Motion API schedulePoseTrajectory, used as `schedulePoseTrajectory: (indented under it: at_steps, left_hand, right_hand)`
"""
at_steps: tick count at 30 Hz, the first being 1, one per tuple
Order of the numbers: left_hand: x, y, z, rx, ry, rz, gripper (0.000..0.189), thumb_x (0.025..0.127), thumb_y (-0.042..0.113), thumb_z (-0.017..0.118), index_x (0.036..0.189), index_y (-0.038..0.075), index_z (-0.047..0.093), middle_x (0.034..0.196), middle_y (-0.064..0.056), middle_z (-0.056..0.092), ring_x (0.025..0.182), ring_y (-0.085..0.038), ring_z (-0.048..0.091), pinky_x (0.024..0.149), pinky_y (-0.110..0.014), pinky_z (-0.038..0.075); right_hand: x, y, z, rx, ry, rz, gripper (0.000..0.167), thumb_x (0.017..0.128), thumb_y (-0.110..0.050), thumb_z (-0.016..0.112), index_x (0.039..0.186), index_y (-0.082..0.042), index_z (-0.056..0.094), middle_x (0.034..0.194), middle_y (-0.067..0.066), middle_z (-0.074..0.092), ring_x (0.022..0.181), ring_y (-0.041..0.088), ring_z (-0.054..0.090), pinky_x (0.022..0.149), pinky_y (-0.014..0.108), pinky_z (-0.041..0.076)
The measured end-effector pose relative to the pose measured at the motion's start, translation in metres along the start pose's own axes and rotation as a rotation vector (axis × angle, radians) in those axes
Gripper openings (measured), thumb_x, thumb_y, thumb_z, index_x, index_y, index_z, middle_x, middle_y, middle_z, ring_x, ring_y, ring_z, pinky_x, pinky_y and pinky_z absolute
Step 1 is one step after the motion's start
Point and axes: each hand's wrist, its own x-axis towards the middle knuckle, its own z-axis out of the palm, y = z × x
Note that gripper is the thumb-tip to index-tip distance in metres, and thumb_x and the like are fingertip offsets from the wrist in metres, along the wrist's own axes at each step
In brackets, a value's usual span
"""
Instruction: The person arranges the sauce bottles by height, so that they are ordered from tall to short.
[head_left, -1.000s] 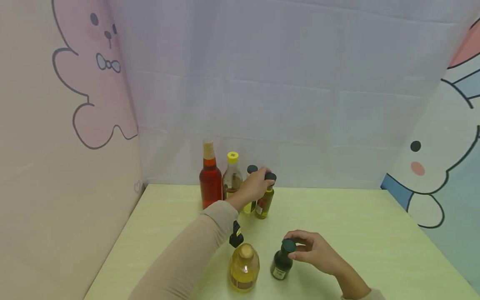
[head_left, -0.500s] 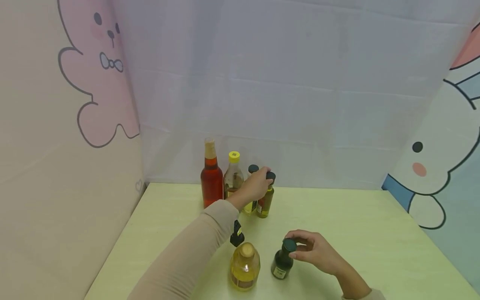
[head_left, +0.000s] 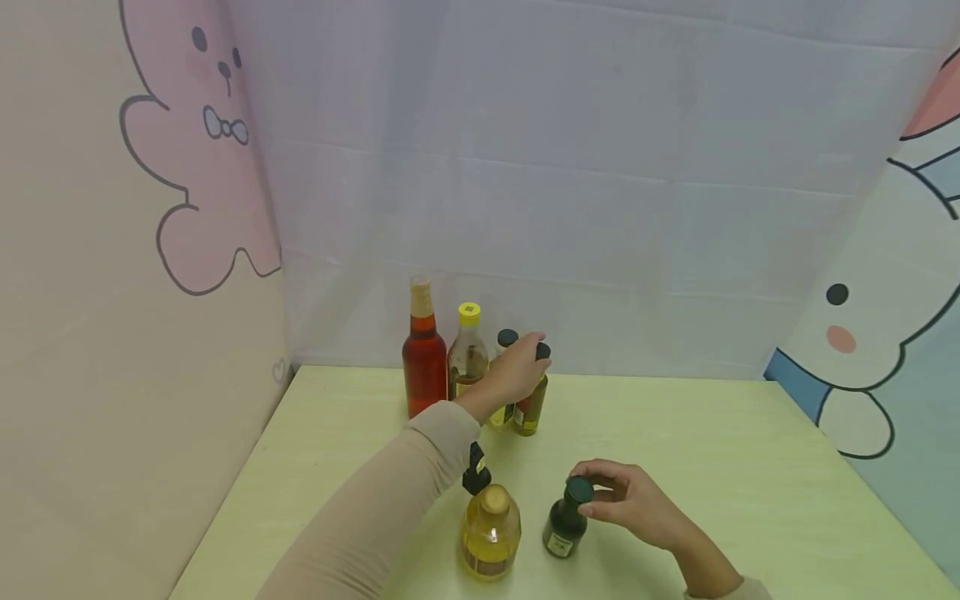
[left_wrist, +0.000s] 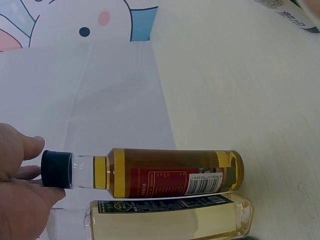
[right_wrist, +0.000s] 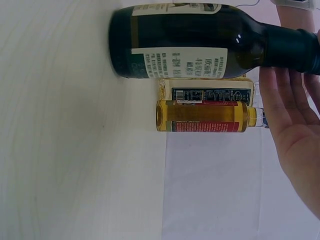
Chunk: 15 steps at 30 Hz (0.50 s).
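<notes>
At the back of the table my left hand (head_left: 512,373) is at the dark cap of an amber oil bottle (head_left: 531,408). In the left wrist view the thumb stands apart from the cap (left_wrist: 56,169), while fingers touch or nearly touch its side. Beside it is a bottle of pale liquid (left_wrist: 165,219), partly covered by my hand in the head view. Nearer the front, my right hand (head_left: 632,504) pinches the capped top of a dark green glass bottle (head_left: 564,528) between thumb and fingers. Its pale label (right_wrist: 185,62) shows in the right wrist view.
Left of the amber bottle stand a yellow-capped bottle (head_left: 467,354) and a tall red bottle (head_left: 424,367). A gold-capped bottle of yellow liquid (head_left: 491,537) is at the front, with a black-topped item (head_left: 476,475) partly hidden behind it. Printed curtains surround the pale table (head_left: 712,450).
My left hand shifts slightly right over the amber bottle's cap, covering more of it. The right hand and the dark green bottle stay in place. The head view drifts slightly.
</notes>
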Motion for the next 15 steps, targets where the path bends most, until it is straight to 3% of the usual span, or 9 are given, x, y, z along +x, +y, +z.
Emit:
schedulePoseTrajectory:
  at_steps: [8, 15]
  left_hand:
    - [-0.003, 0.002, -0.002, 0.014, 0.031, 0.026, 0.056, 0.101, 0.027, 0.055, 0.151, 0.011, 0.034, 0.153, -0.006, 0.036, 0.136, -0.023, 0.037, 0.105, -0.044, 0.037]
    - [-0.011, 0.000, -0.008, -0.058, 0.017, 0.064, 0.058, 0.100, 0.028, 0.057, 0.151, 0.012, 0.033, 0.154, -0.005, 0.033, 0.138, -0.023, 0.035, 0.106, -0.043, 0.037]
  right_hand:
    - [0.000, -0.001, 0.000, -0.003, 0.000, -0.004, 0.031, 0.090, 0.006, 0.065, 0.118, 0.013, 0.055, 0.115, 0.001, 0.061, 0.103, 0.015, 0.063, 0.087, 0.033, 0.053]
    - [0.000, -0.002, 0.000, -0.011, 0.001, -0.001, 0.031, 0.090, 0.005, 0.065, 0.118, 0.013, 0.056, 0.114, 0.001, 0.061, 0.103, 0.015, 0.063, 0.087, 0.033, 0.053]
